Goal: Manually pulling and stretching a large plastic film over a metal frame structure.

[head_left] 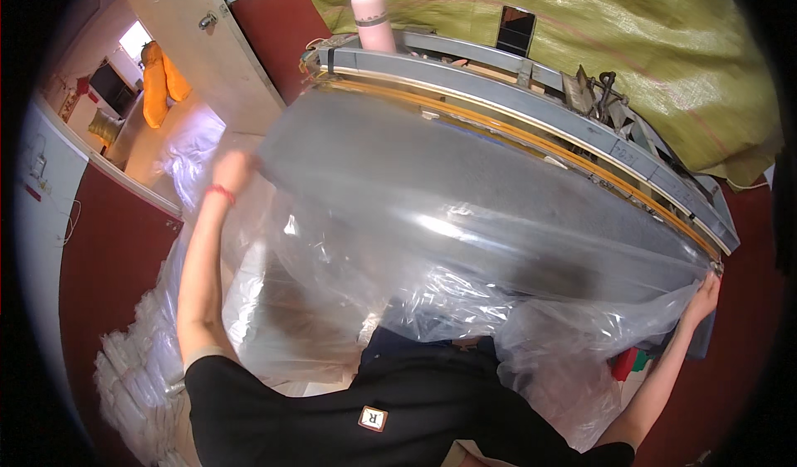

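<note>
A wide sheet of clear plastic film (448, 288) stretches across the grey flat surface (498, 164) in front of me and hangs in folds toward my body. At the far right end, my right hand (706, 295) is closed on the film's edge, by the corner of the long metal frame. My left hand (235, 171), smeared by motion, is raised at the left end of the surface. It looks closed around the film's other side, though the single fingers do not show clearly. A red band (221, 193) circles my left wrist.
A long grey metal bar (498, 77) with orange strips runs along the far side. On it stand a pink bottle (374, 20) and metal clamps (602, 93). Behind hangs a yellow-green sheet (647, 44). Plastic bags (137, 367) pile up at left, near an open door (199, 44).
</note>
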Motion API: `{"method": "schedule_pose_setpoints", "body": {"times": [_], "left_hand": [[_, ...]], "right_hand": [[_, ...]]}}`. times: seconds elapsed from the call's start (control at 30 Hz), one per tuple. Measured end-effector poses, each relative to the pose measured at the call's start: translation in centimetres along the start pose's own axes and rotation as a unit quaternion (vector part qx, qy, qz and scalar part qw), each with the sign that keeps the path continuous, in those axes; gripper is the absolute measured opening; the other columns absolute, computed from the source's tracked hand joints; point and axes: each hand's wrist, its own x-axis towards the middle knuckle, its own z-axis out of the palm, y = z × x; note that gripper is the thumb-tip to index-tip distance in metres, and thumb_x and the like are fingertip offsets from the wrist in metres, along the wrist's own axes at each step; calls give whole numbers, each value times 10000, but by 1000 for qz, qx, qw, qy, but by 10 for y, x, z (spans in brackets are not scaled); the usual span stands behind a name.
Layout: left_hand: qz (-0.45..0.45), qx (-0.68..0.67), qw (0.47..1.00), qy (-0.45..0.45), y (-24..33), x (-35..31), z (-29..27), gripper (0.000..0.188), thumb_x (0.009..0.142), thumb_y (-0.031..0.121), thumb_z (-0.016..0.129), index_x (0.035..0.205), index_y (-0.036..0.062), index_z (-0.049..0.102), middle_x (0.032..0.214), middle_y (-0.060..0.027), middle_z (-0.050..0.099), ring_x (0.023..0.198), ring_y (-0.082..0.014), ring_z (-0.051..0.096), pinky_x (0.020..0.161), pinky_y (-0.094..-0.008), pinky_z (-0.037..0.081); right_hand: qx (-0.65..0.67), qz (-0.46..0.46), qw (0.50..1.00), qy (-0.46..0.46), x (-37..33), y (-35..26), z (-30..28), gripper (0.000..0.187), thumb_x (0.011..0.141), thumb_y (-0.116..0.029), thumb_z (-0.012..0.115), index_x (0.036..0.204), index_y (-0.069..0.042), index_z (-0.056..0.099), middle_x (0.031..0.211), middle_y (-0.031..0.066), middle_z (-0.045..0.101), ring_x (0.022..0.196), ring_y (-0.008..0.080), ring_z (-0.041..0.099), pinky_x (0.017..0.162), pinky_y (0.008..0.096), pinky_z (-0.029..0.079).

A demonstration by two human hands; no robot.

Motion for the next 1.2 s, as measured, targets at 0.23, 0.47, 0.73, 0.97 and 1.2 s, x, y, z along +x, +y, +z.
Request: {"method": "schedule_pose_setpoints", "body": {"times": [0.23, 0.47, 0.73, 0.97, 1.2], "left_hand": [[-66, -210, 929, 298, 122, 57, -6, 243, 753, 272, 593, 833, 45, 559, 871, -151, 578, 852, -295, 546, 726, -382, 423], [-120, -179, 976, 40, 95, 105, 70, 710, 749, 600, 428, 1331, 241, 238, 1401, -46, 177, 1270, -347, 154, 942, -625, 118], [-60, -139, 988, 16, 44, 143, 88, 659, 746, 591, 450, 1265, 190, 388, 1367, -67, 260, 1260, -321, 194, 999, -508, 181], [-65, -444, 808, 382, -6, 60, 56, 330, 821, 300, 520, 1009, 39, 595, 1081, -143, 556, 1009, -253, 527, 846, -315, 403], [-195, -168, 936, 240, -100, -79, 307, 202, 808, 95, 450, 921, 31, 605, 993, -162, 580, 860, -286, 574, 743, -347, 448]], "right_hand": [[-294, -1, 953, 77, 12, 87, -37, 356, 880, -310, 394, 984, 1, 533, 963, 203, 563, 899, 345, 527, 755, 374, 402], [-454, 74, 888, -25, 30, 120, -64, 363, 882, -346, 371, 1011, -39, 517, 936, 226, 553, 863, 412, 508, 675, 460, 403], [-506, 65, 860, -34, 39, 114, -44, 430, 865, -395, 398, 1027, -13, 513, 926, 203, 581, 852, 383, 543, 694, 442, 418], [-289, 70, 953, -66, 92, 114, -111, 568, 826, -472, 464, 995, 67, 519, 915, 183, 576, 828, 271, 536, 762, 349, 409], [-27, 115, 986, -118, 96, 113, -85, 337, 794, -290, 589, 925, 19, 562, 855, 81, 575, 766, 165, 518, 705, 269, 416]]}}
